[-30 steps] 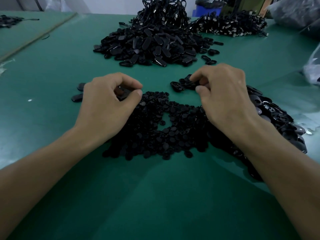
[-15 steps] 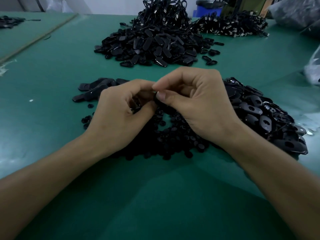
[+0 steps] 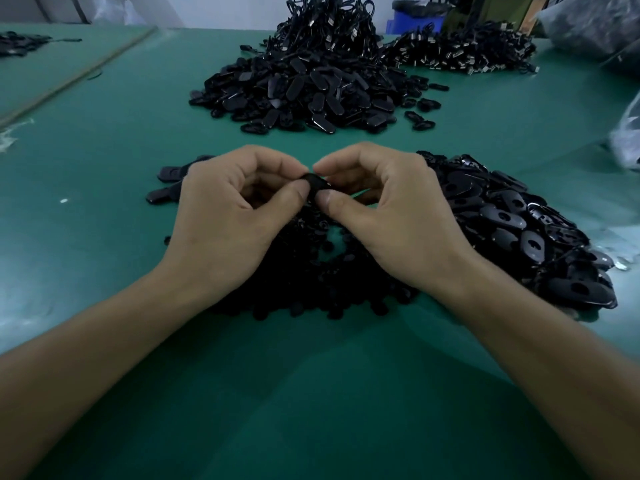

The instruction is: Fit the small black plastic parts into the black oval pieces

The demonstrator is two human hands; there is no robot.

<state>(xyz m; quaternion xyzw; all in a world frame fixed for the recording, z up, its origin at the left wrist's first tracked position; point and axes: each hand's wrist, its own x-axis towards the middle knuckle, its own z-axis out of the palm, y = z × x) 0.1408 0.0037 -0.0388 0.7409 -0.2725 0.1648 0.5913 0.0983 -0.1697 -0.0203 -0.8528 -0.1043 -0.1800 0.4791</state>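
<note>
My left hand (image 3: 232, 216) and my right hand (image 3: 391, 209) meet above the table, and both pinch one black oval piece (image 3: 317, 183) between thumbs and forefingers. Whether a small part sits in it is hidden by the fingertips. Beneath the hands lies a heap of small black plastic parts (image 3: 322, 282). A pile of black oval pieces with holes (image 3: 526, 223) spreads to the right of my right hand. A few oval pieces (image 3: 166, 185) lie left of my left hand.
A large heap of black oval pieces (image 3: 304, 95) sits farther back on the green table (image 3: 311, 393). Behind it are bundles of black cables (image 3: 329, 26) and another cable pile (image 3: 460, 50). Plastic bags (image 3: 627, 133) lie at the right edge.
The hands came together from separate spots on the heaps, then rose slightly, and now both pinch the same oval piece between their fingertips.
</note>
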